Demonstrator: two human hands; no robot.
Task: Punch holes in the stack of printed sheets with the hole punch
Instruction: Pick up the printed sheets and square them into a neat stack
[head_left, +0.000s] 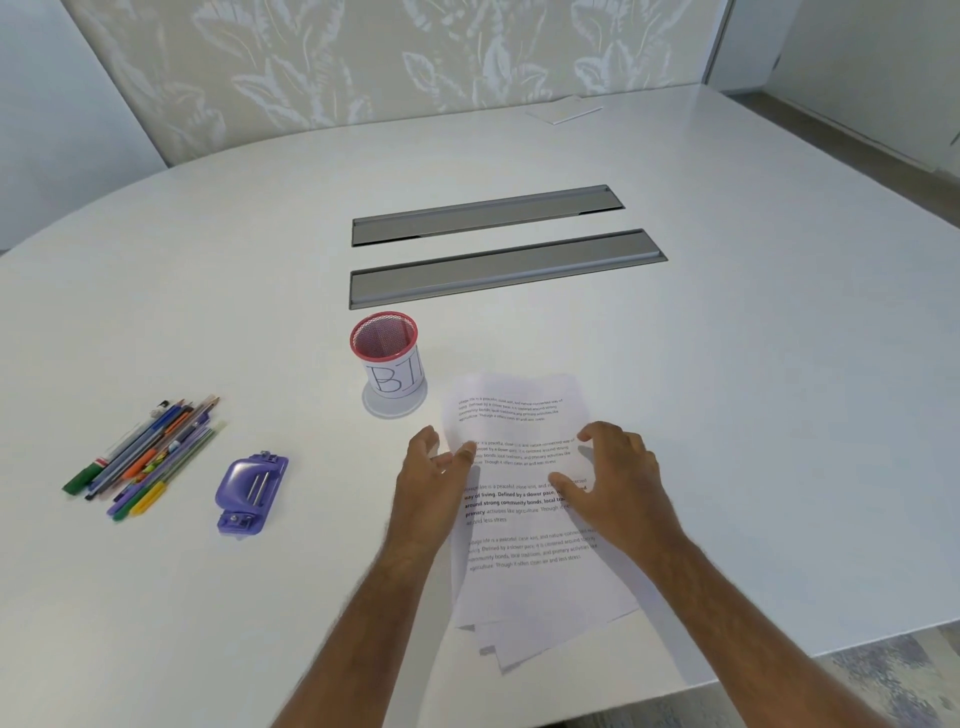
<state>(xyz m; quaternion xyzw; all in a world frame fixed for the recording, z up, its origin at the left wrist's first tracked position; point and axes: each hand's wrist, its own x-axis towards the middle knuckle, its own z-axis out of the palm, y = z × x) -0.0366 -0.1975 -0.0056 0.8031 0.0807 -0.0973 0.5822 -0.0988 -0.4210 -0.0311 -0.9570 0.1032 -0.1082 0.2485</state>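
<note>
A loose stack of printed sheets (524, 577) lies on the white table, its lower edges fanned out unevenly. My left hand (431, 473) is at the stack's left edge, thumb touching the paper, fingers spread. My right hand (613, 483) rests flat on the stack's right side with fingers apart. Neither hand grips anything. The purple hole punch (249, 493) sits on the table well to the left of the sheets, untouched.
A red mesh pen cup (387, 364) with a paper label stands just beyond the sheets. A pile of pens and markers (145, 457) lies at far left. Two grey cable trays (498, 270) are set into the table. The table edge runs close on the right.
</note>
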